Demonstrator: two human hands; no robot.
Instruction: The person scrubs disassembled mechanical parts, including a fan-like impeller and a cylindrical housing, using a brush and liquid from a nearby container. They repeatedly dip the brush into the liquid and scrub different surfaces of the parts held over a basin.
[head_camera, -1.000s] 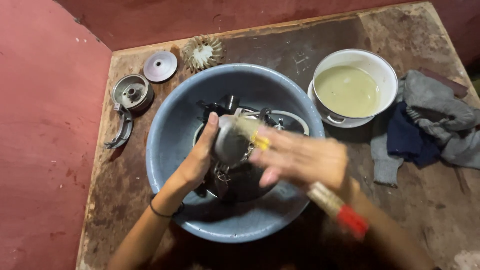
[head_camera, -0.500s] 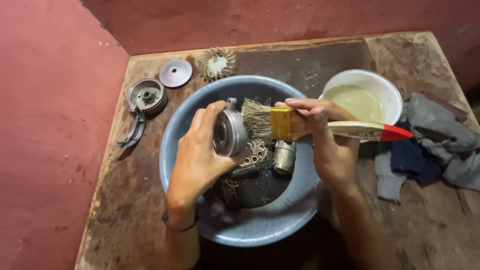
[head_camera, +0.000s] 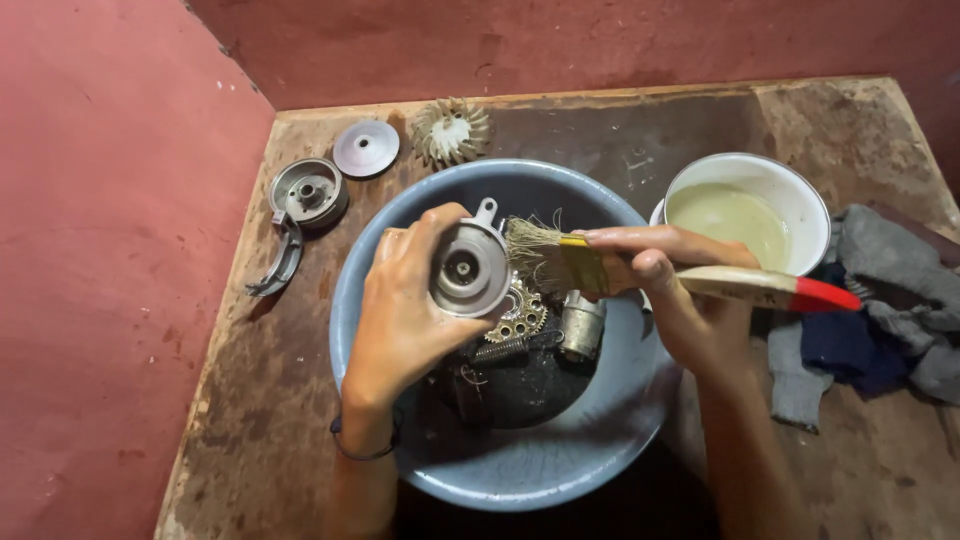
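Over the blue basin, the left hand grips a round metal part while the right hand, clasping a paintbrush, scrubs it; turning the part likely comes next.

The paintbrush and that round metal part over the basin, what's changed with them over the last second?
The right hand swung the paintbrush from pointing down into the blue basin to lying level, bristles against the round metal part. The left hand lifted and turned that part so its open face looks up. Both kept their grip. The white bowl, rags and parts on the table stayed put.
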